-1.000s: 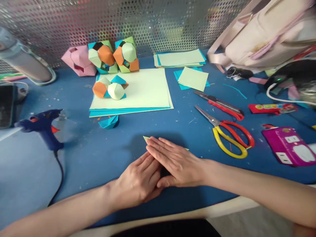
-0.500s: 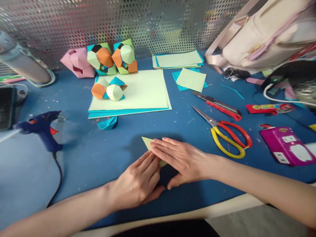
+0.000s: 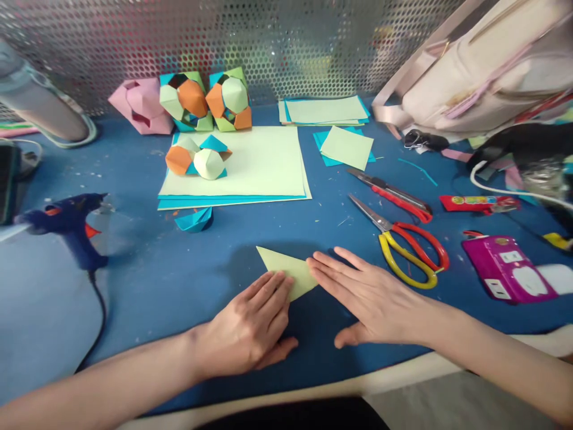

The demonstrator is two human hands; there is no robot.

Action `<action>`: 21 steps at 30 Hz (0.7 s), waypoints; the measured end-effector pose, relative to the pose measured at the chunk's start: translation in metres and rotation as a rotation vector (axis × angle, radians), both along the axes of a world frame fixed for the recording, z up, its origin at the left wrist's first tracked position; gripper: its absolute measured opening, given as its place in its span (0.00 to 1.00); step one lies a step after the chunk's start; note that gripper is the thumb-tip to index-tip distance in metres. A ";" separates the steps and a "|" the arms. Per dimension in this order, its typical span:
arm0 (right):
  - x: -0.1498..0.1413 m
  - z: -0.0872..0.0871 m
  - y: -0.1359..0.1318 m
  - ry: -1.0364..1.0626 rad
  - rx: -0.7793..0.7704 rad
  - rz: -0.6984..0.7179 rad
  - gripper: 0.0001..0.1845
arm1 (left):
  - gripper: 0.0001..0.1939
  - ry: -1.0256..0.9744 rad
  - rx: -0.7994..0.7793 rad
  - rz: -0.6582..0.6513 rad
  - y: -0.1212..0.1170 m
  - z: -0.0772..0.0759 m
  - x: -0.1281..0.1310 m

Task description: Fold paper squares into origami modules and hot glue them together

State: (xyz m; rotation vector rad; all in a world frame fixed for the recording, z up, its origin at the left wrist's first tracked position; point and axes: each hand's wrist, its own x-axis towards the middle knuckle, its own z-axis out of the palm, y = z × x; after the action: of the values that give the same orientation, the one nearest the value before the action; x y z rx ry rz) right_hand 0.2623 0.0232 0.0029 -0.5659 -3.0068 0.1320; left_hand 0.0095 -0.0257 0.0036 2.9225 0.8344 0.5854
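Note:
A pale green piece of paper (image 3: 290, 266), folded into a triangle, lies on the blue table between my hands. My left hand (image 3: 255, 322) rests on its lower left part, fingers stretched flat and covering that edge. On the right corner lie the fingertips of my right hand (image 3: 371, 298), with the fingers extended and the thumb spread away on the table. Beyond the hands, a small folded blue paper piece (image 3: 194, 221) sits near a stack of large sheets (image 3: 264, 161). On that stack rests a partly joined cluster of orange, blue and pale green folded units (image 3: 199, 158).
Scissors (image 3: 394, 239) and a red-handled cutter (image 3: 394, 194) lie to the right, near a purple power adapter (image 3: 508, 269). A blue glue gun (image 3: 71, 227) stands at left. Finished paper shapes (image 3: 183, 101) line the perforated metal panel (image 3: 268, 48). Square papers (image 3: 347, 146) lie behind.
My right hand has slid to the right along the folded paper, away from my left hand, uncovering more of the triangle. My left hand stays in place. The view has shifted slightly.

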 end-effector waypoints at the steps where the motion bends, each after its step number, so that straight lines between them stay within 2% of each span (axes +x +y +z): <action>1: -0.006 0.000 0.005 0.000 -0.009 0.021 0.50 | 0.19 0.001 0.001 0.001 0.000 0.000 0.000; 9: -0.070 0.004 0.053 0.101 -0.116 0.238 0.43 | 0.17 -0.063 -0.015 0.005 0.000 -0.003 0.000; 12: -0.081 0.003 0.059 0.120 -0.107 0.270 0.41 | 0.17 -0.089 -0.014 0.014 0.000 -0.003 0.000; 16: -0.060 0.003 0.046 0.063 -0.088 0.206 0.42 | 0.19 -0.045 -0.026 -0.011 -0.001 -0.004 -0.001; 21: -0.003 0.003 0.013 -0.003 -0.008 0.041 0.44 | 0.19 -0.035 -0.003 -0.002 -0.001 -0.005 -0.001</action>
State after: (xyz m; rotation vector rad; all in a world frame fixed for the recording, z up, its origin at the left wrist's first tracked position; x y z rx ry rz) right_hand 0.2597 0.0363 0.0063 -0.5056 -3.0234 0.1454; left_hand 0.0084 -0.0268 -0.0012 2.9013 0.8278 0.6327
